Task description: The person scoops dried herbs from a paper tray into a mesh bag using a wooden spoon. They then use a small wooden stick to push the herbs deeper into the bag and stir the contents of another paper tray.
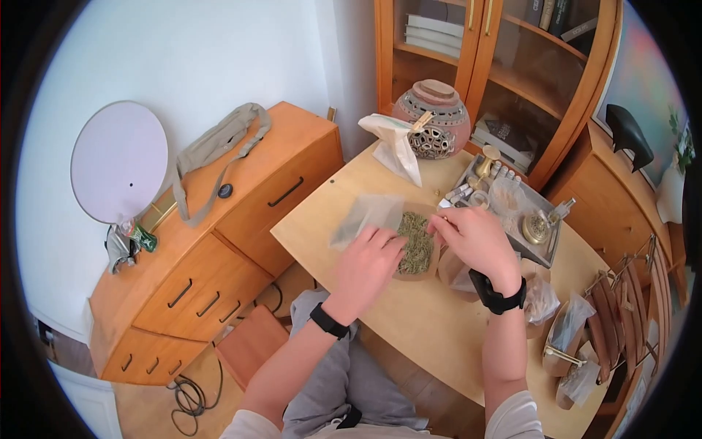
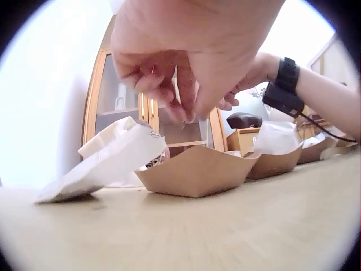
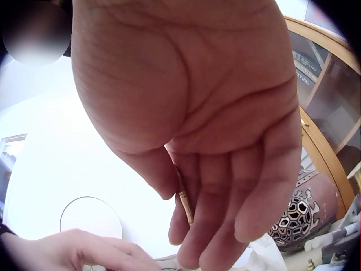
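Note:
Dried green herb (image 1: 415, 245) fills a brown paper tray (image 2: 198, 169) on the table. My left hand (image 1: 369, 260) hovers at the tray's left side, fingertips over the herb. In the left wrist view its thumb and fingertips come together above the tray; I cannot tell whether anything lies between them. My right hand (image 1: 475, 238) is raised over the tray's right edge. Between its thumb and fingers it pinches a slim gold-coloured rod (image 3: 184, 200) with ringed grooves, the upper end hidden by the thumb. A translucent bag (image 1: 365, 219) lies left of the tray.
Right of the herb stand more paper trays (image 2: 276, 164) with clear bags. Behind them a grey tray (image 1: 545, 256) carries small bottles and brass vessels. A clipped white pouch (image 1: 395, 143) and a pierced pot (image 1: 442, 110) stand at the back. Brown curved racks (image 1: 621, 314) are far right.

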The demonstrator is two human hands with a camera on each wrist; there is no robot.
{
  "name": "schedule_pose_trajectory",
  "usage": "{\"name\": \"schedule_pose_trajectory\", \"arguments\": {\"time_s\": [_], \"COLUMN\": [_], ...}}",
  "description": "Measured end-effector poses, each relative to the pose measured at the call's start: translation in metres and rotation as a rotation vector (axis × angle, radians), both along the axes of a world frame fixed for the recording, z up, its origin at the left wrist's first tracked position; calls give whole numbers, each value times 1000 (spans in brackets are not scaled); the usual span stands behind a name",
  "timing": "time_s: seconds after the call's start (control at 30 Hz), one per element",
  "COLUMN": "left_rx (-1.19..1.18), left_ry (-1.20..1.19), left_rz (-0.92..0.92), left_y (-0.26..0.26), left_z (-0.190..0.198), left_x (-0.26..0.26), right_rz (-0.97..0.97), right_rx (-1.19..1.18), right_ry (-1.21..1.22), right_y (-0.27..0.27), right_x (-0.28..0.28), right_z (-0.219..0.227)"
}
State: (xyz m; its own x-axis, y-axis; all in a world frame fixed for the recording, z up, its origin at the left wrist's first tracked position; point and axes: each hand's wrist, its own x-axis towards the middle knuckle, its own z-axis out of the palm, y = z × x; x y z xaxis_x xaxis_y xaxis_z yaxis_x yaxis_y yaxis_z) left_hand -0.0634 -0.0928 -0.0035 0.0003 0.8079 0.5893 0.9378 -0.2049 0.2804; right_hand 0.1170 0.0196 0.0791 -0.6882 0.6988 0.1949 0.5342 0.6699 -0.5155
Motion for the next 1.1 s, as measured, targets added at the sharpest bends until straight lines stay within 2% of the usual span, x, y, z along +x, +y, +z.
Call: {"name": "schedule_pose_trajectory", "arguments": {"time_s": [0.13, 0.2, 0.23, 0.3, 0.37, 0.4, 0.53, 0.6, 0.63, 0.7, 0.8, 1.03, 1.1], "left_rx": [-39, -16, -18, -75, -124, -173, -204, -168, -169, -114, -87, -50, -47], "left_ry": [85, -121, -117, -329, -360, -387, -416, -587, -588, -748, -822, -613, -603], "left_rz": [-17, 122, 99, 187, 179, 194, 158, 96, 94, 20, -19, 59, 79], "left_y": [5, 2, 2, 1, 1, 2, 2, 2, 1, -3, -10, -14, -15], "left_z": [-5, -23, -34, -51, -57, -58, -63, -76, -81, -86, -82, -77, -76], "left_x": [-10, -24, -33, -46, -51, -52, -59, -64, -65, -64, -55, -43, -42], "right_rz": [-4, 14, 51, 72, 157, 139, 111, 79, 77, 68, 46, 35, 30], "right_rx": [34, 30, 29, 21, 100, 131, 149, 155, 155, 166, 137, 134, 167], "right_ry": [4, 38, 67, 115, 58, 50, 56, 102, 100, 22, 77, 78, -11], "right_y": [3, 4, 4, -4, -6, -6, -2, 2, 2, 4, 6, 6, 5], "right_x": [6, 4, 2, -2, -8, -10, -7, -7, -6, -6, -4, -7, -7], "right_z": [1, -4, -6, -8, -16, -21, -21, -21, -22, -24, -21, -22, -22]}}
